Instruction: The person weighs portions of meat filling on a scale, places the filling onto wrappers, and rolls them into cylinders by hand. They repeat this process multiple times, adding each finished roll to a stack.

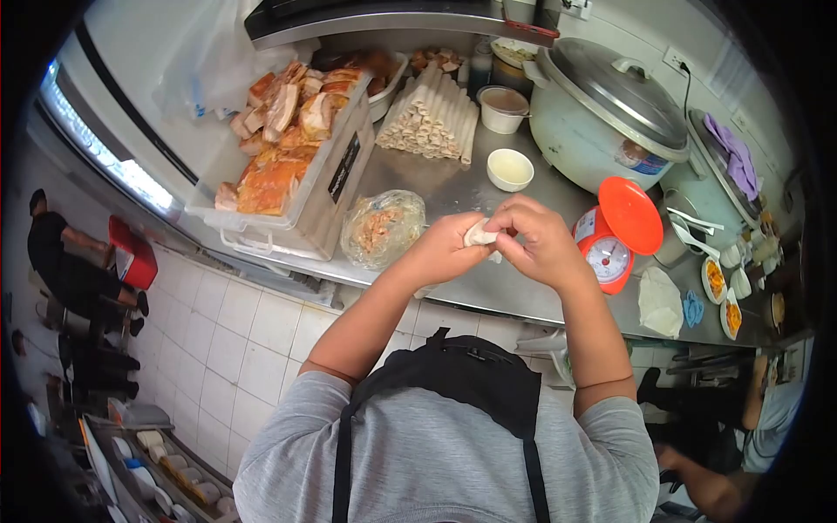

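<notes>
My left hand (449, 248) and my right hand (536, 240) meet above the steel counter (418, 179), both pinching a small white dough wrapper (479, 233) between the fingertips. A clear plastic bag of orange filling (382, 228) lies just left of my left hand. A stack of finished white rolls (433, 118) sits further back on the counter. A small white bowl (510, 168) stands just beyond my hands.
A tray of roasted meat slabs (283, 144) sits at the left. A large rice cooker (606, 118) and a red kitchen scale (615, 234) stand at the right, with small sauce dishes (724, 296) beyond. Another person (65, 261) stands at far left, another's arm (711, 484) at bottom right.
</notes>
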Demonstrator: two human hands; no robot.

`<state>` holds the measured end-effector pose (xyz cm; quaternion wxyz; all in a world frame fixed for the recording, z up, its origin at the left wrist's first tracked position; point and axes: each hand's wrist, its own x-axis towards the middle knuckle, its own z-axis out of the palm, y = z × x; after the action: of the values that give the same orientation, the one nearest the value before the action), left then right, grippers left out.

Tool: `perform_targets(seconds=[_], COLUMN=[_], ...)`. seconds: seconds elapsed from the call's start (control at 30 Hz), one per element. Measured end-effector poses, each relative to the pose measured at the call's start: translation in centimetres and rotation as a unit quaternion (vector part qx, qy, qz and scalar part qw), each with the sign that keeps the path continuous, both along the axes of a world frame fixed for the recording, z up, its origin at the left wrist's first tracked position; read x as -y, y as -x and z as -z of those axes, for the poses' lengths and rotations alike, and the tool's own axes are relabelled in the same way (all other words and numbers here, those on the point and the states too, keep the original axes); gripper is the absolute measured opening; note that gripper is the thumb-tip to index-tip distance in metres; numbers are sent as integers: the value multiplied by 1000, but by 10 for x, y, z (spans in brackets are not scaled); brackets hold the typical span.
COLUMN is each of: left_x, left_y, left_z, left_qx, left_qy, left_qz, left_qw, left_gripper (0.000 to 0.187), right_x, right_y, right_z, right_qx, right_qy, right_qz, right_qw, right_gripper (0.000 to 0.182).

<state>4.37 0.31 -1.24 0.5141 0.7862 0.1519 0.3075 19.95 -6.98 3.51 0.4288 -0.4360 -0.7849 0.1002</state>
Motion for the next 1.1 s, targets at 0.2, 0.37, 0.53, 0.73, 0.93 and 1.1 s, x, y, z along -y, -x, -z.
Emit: perform_targets(seconds=[0.2, 0.37, 0.53, 0.73, 0.93, 1.1], left_x=[7, 10, 12, 12, 3, 10], left_y=[-20, -24, -27, -27, -31, -34], left_z=[9, 7, 4, 6, 17, 13], left_qx=[36, 33, 15, 17, 33, 74], left_qy=[-175, -214, -114, -12, 31, 80], left_qz=[-154, -160, -142, -102, -71, -44], left_qw=[972, 963, 983, 995, 996, 993], left_gripper=[12, 12, 14, 14, 15, 15], right_x=[5, 6, 15, 27, 21, 24], right_y=[11, 14, 10, 14, 1, 4], right_z=[33, 39, 38, 22, 24, 20], right_qx=[-190, -305, -66, 90, 13, 71], right_qy=[22, 122, -56, -34, -24, -36], right_qz=[110, 148, 183, 214, 141, 155], right_qw=[975, 933, 979, 972, 990, 985], right_gripper=[8, 9, 15, 33, 41, 46])
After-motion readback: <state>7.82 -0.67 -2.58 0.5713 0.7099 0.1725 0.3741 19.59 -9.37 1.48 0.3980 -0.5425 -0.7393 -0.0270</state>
